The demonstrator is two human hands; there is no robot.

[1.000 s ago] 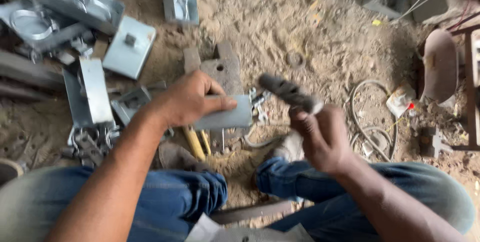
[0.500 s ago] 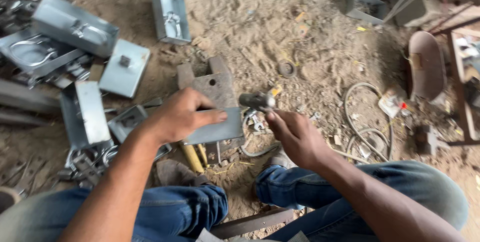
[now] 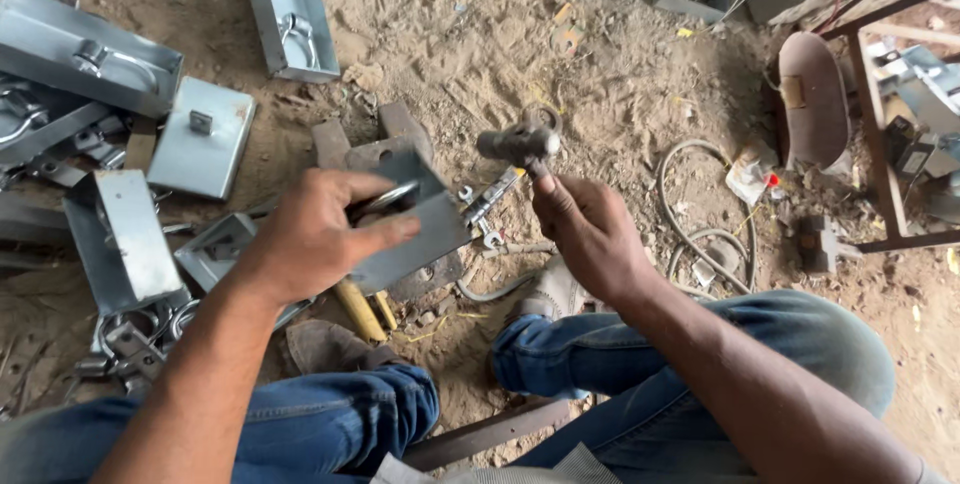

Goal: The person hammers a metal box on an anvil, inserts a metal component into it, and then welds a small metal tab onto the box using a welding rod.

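The right hand (image 3: 590, 234) is closed around a hammer (image 3: 518, 145) whose head stands just above it at frame centre, while the left hand (image 3: 315, 234) clamps a grey metal box (image 3: 420, 234) over a steel block (image 3: 385, 154), sandy ground (image 3: 480, 34) beyond.

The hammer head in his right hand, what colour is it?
Dark grey metal, seen in the head view: hammer head, right hand.

Person, seen from above: left hand (image 3: 310, 234) and right hand (image 3: 590, 234) bare, forearms uncovered (no sleeve in view). Blue denim jeans (image 3: 700, 384), creased at both knees. Pale, dusty shoe (image 3: 555, 291) on one foot.
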